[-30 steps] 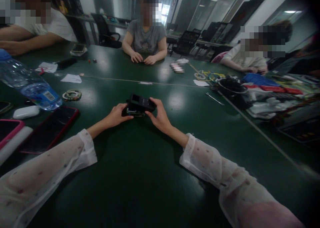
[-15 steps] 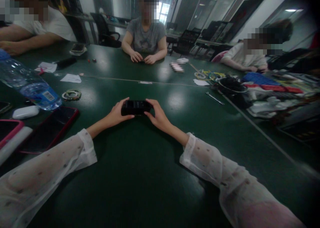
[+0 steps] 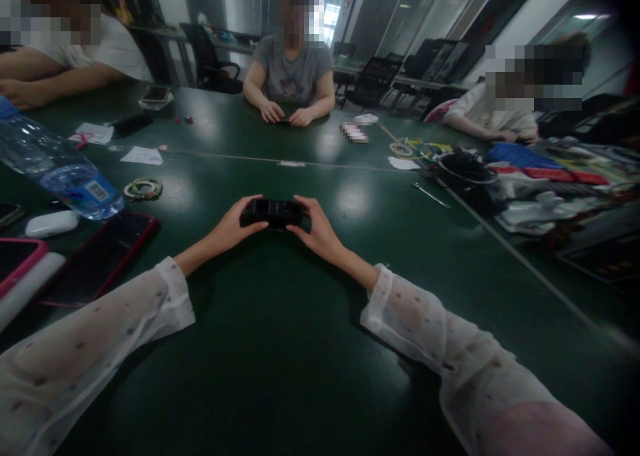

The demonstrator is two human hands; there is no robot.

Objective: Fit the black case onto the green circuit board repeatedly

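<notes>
A small black box-like object (image 3: 275, 212) is held near the middle of the dark green table (image 3: 270, 349). My left hand (image 3: 234, 226) grips its left end, thumb along the near side and fingers over the far side. At its right end my right hand (image 3: 320, 228) holds it in the same way, thumb nearer to me. The fingertips behind the object are partly hidden. To the left of my left hand lies a ring-shaped bracelet (image 3: 143, 189).
A plastic bottle (image 3: 90, 186), a red-edged phone (image 3: 103, 259) and a white case (image 3: 52, 223) are at the left. A wrench (image 3: 431, 195) lies right of centre, near piled cables (image 3: 465, 168). Three people sit around the table's far side.
The black object looks slightly tilted compared with before, its near face a little less tall. Both my hands keep hold of it and have hardly moved.
</notes>
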